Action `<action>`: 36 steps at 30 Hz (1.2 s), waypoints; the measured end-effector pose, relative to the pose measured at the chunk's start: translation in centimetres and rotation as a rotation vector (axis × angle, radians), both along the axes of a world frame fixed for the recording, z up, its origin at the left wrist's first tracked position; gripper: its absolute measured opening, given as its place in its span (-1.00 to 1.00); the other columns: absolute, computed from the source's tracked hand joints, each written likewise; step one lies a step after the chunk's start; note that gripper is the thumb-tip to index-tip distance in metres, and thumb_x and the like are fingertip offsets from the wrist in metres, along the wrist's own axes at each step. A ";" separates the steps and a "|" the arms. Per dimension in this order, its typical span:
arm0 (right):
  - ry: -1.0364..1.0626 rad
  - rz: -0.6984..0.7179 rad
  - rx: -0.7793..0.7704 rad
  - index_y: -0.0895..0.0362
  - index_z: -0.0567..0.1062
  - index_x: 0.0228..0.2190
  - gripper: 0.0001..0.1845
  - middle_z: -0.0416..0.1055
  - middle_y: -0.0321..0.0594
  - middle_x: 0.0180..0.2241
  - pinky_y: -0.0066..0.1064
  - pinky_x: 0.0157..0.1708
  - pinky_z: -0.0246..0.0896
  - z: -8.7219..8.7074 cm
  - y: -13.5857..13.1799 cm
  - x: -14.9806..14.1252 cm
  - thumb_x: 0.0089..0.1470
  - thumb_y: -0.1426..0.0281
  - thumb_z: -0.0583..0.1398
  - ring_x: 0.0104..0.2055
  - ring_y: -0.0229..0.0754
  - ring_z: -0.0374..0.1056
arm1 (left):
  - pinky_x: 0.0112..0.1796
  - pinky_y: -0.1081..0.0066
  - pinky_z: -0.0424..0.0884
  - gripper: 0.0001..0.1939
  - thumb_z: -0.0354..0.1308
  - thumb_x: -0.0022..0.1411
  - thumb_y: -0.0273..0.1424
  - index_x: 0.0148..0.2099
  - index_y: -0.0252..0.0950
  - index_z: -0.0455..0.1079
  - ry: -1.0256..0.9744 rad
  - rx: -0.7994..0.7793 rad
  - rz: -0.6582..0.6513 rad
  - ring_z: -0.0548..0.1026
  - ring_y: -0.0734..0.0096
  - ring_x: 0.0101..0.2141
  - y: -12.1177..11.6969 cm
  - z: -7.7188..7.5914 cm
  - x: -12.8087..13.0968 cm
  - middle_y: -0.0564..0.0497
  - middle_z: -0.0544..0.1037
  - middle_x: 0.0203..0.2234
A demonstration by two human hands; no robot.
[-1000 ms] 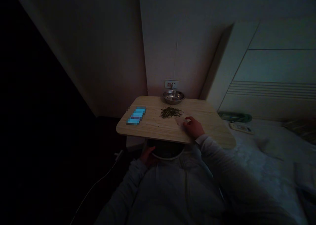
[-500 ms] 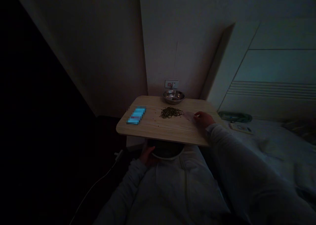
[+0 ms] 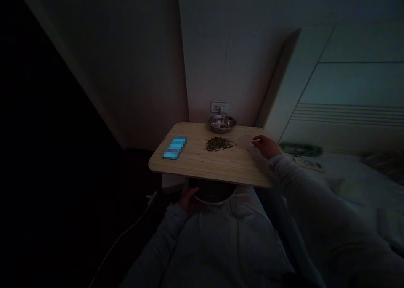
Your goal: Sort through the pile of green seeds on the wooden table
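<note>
My right hand (image 3: 265, 146) is at the right side of the small wooden table (image 3: 221, 166), its fingers pinched on the edge of a thin, see-through round piece (image 3: 245, 142), perhaps plastic. Left of that piece lies a loose pile of small dark green bits (image 3: 219, 143), like seeds or dried leaves; a few are scattered nearby. Below the table's front edge, my left hand (image 3: 190, 199) grips the left rim of a dark-inside basin (image 3: 214, 193) in my lap. The tabletop partly covers the basin, and its contents are too dark to make out.
A shiny metal bowl (image 3: 222, 124) stands at the table's back edge, below a wall socket (image 3: 219, 107). A phone with a lit, blurred screen (image 3: 174, 148) lies at the left. To the right, a green bottle-like object (image 3: 301, 149) rests on the bed (image 3: 344, 187). A white cable (image 3: 121, 235) runs at lower left.
My right hand has moved slightly right and away from me, and the see-through piece has shifted with it, away from the pile. My left hand and the basin stay put.
</note>
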State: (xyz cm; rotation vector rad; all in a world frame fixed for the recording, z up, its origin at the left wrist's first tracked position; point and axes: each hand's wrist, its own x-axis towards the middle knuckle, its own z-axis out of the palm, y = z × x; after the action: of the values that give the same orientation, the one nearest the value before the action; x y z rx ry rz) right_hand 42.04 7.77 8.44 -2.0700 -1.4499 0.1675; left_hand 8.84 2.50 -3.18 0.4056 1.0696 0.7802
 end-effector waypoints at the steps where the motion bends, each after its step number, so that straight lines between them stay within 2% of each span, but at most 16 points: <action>1: 0.010 0.003 0.016 0.17 0.50 -0.17 -0.76 0.55 -0.13 -0.35 -0.40 -0.28 0.23 0.1 -0.1 0.0 0.12 0.41 0.13 -0.33 -0.20 0.43 | -0.30 0.23 0.55 -0.80 0.16 0.14 -0.45 -0.16 -0.37 0.44 0.000 0.002 0.003 0.56 0.04 -0.12 0.0 0.0 0.0 -0.18 0.62 -0.28; 4: 0.028 0.026 0.054 0.16 0.50 -0.20 -0.78 0.55 -0.13 -0.33 -0.40 -0.28 0.24 0.4 -0.3 -0.7 0.12 0.41 0.12 -0.33 -0.20 0.43 | -0.28 0.23 0.55 -0.84 0.13 0.17 -0.45 -0.18 -0.37 0.44 0.000 0.003 0.004 0.55 0.06 -0.11 0.1 -0.1 0.0 -0.18 0.62 -0.26; 7: 0.028 0.088 0.082 0.12 0.50 -0.22 -0.80 0.54 -0.17 -0.33 -0.39 -0.28 0.25 0.6 -0.5 -2.4 0.12 0.41 0.13 -0.34 -0.20 0.42 | -0.26 0.20 0.56 -0.78 0.14 0.16 -0.45 -0.12 -0.36 0.44 -0.005 0.013 -0.005 0.54 0.05 -0.09 0.2 -0.4 0.0 -0.18 0.62 -0.22; 11: 0.017 0.189 0.106 0.14 0.50 -0.22 -0.80 0.54 -0.16 -0.31 -0.37 -0.26 0.26 0.6 -0.6 -5.9 0.13 0.41 0.12 -0.35 -0.20 0.41 | -0.26 0.18 0.55 -0.68 0.23 0.07 -0.42 -0.08 -0.35 0.43 -0.030 0.017 -0.019 0.54 -0.01 -0.08 0.3 -0.8 -0.2 -0.18 0.62 -0.21; 17: -0.074 0.415 0.085 0.14 0.51 -0.19 -0.78 0.53 -0.15 -0.23 -0.39 -0.18 0.23 0.1 0.4 -11.6 0.13 0.45 0.12 -0.24 -0.18 0.40 | -0.19 0.18 0.54 -0.86 0.16 0.14 -0.46 -0.22 -0.36 0.44 -0.022 0.000 0.010 0.52 0.03 -0.04 0.1 -0.4 -0.1 -0.20 0.62 -0.20; 21: -0.185 0.509 0.045 0.13 0.51 -0.18 -0.77 0.51 -0.13 -0.18 -0.41 -0.14 0.20 0.0 0.8 -14.8 0.16 0.44 0.10 -0.17 -0.17 0.39 | -0.18 0.16 0.54 -0.79 0.15 0.15 -0.47 -0.13 -0.37 0.44 -0.016 -0.003 0.012 0.52 0.02 -0.04 0.0 0.1 0.2 -0.21 0.62 -0.18; 26: -0.135 0.528 0.009 0.18 0.51 -0.16 -0.75 0.52 -0.10 -0.20 -0.42 -0.16 0.21 0.0 0.8 -16.4 0.15 0.46 0.10 -0.20 -0.17 0.40 | -0.16 0.16 0.53 -0.71 0.12 0.18 -0.47 -0.04 -0.38 0.42 -0.018 -0.017 0.035 0.53 0.03 -0.05 -0.3 0.7 0.5 -0.20 0.62 -0.18; 31: 0.037 0.409 -0.013 0.19 0.53 -0.24 -0.80 0.53 -0.16 -0.30 -0.44 -0.23 0.23 -0.5 1.2 -15.6 0.08 0.48 0.15 -0.27 -0.20 0.41 | -0.15 0.14 0.52 -0.70 0.12 0.18 -0.49 -0.02 -0.35 0.42 -0.026 -0.030 0.045 0.54 0.02 -0.06 -0.4 0.9 0.6 -0.16 0.64 -0.25; 36: 0.159 0.352 -0.040 0.19 0.52 -0.33 -0.85 0.49 -0.24 -0.42 -0.48 -0.35 0.22 -1.3 1.6 -15.4 0.06 0.47 0.15 -0.40 -0.26 0.37 | -0.19 0.16 0.53 -0.73 0.12 0.17 -0.50 -0.06 -0.33 0.42 -0.032 -0.004 0.044 0.54 0.05 -0.07 -0.4 0.7 0.6 -0.14 0.62 -0.20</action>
State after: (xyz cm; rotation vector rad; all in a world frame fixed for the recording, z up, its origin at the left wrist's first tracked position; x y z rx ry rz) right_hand 26.68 9.37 7.18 -1.7706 -1.7093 0.4927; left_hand 9.42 2.14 -2.53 0.3664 1.0530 0.8210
